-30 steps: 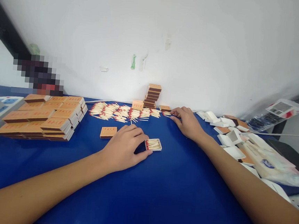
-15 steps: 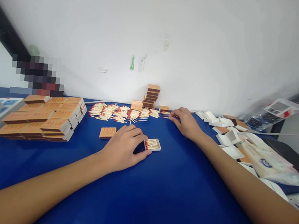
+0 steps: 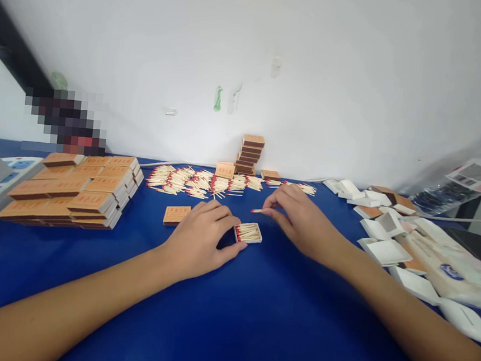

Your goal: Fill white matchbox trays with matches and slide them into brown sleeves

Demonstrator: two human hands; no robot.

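My left hand [image 3: 204, 239] rests on the blue table, thumb and fingers holding the left end of a white matchbox tray [image 3: 261, 239]. Inside that tray lie many matches [image 3: 249, 233], red heads toward my left hand. Just above and right of it, my right hand [image 3: 299, 222] pinches a single match [image 3: 257, 210], its red head pointing left. Left of my left hand lies an orange matchbox sleeve or box [image 3: 176, 215]; I cannot tell which. Loose matches [image 3: 167, 178] are spread in piles along the wall.
Stacked matchboxes [image 3: 92, 184] fill the left, beside a power strip [image 3: 7, 180]. A leaning matchbox tower [image 3: 251, 150] stands by the wall. At right are white trays [image 3: 387, 250], a tissue pack [image 3: 447, 263] and a plastic bottle [image 3: 446, 187].
My right hand has come back from the matches by the wall toward the tray, now with a match between its fingers. My left hand keeps its hold on the tray.
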